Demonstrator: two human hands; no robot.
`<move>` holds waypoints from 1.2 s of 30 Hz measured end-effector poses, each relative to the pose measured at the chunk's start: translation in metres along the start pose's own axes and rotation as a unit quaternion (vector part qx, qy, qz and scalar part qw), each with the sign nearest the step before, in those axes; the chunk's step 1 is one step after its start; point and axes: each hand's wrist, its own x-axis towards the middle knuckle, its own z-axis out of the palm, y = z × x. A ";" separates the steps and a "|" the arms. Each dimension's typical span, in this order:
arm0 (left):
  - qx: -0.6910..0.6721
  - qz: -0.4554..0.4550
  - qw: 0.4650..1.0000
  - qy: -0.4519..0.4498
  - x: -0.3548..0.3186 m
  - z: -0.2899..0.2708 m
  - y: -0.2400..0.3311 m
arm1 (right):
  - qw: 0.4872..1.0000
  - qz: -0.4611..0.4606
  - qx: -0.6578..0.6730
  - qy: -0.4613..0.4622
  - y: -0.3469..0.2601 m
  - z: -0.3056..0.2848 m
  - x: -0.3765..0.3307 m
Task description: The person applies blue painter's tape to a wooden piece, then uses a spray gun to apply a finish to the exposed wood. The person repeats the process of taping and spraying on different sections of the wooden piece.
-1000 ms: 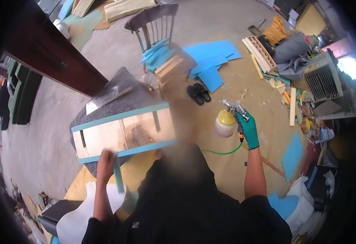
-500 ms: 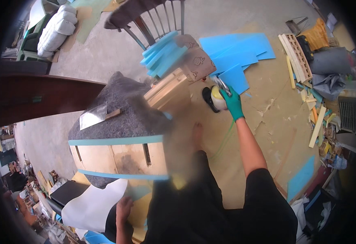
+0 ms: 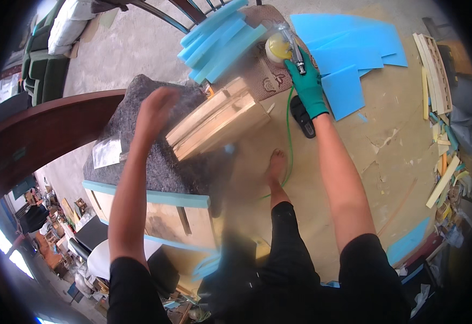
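Note:
My right hand [image 3: 310, 89], in a green glove, is closed around the metal handle of a spray gun [image 3: 296, 56] with a round yellowish-white cup. The gun is over a brown patterned mat [image 3: 271, 81], at the near side of the blue foam sheets [image 3: 349, 48]. A thin green hose [image 3: 288, 129] trails from it toward me. Bare and blurred, my left hand [image 3: 157, 105] hovers over a dark grey felt-like block [image 3: 152, 156]; its fingers are smeared. Beside the block is a pale wooden frame [image 3: 219, 121], and nearer me a wooden panel [image 3: 165, 218] edged with blue foam.
Stacked blue foam strips [image 3: 219, 40] lie by a chair at the far side. A black sandal [image 3: 303, 117] is on the floor below my right hand. A dark red curved beam [image 3: 47, 121] extends from the left. Wood and foam scraps [image 3: 443, 181] line the right side.
My left hand has risen from the lower edge to above the grey block. My right hand has carried the spray gun farther away, over the mat. The view has shifted too.

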 end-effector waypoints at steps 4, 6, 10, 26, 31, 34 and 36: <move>0.122 0.061 0.982 -0.131 0.097 0.060 -0.005 | 1.000 -0.020 0.000 -0.012 0.014 -0.011 0.001; 0.206 0.101 0.961 -0.152 0.123 0.082 -0.001 | 0.999 -0.034 0.005 -0.011 0.020 -0.014 -0.001; 0.283 0.137 0.942 -0.118 0.140 0.108 -0.009 | 0.998 -0.063 0.021 -0.008 0.017 -0.007 -0.008; -0.197 -0.087 0.976 0.000 0.085 0.006 0.040 | 0.966 0.106 0.215 0.098 -0.050 -0.068 -0.145; -0.365 -0.087 0.927 0.017 -0.020 -0.069 0.074 | 0.962 0.070 0.241 0.106 -0.138 -0.047 -0.204; -0.454 -0.074 0.887 -0.036 -0.099 -0.077 0.094 | 0.971 0.019 0.233 0.052 -0.191 -0.025 -0.247; -0.498 -0.085 0.860 -0.072 -0.155 -0.072 0.095 | 0.961 0.031 0.274 0.023 -0.235 -0.001 -0.274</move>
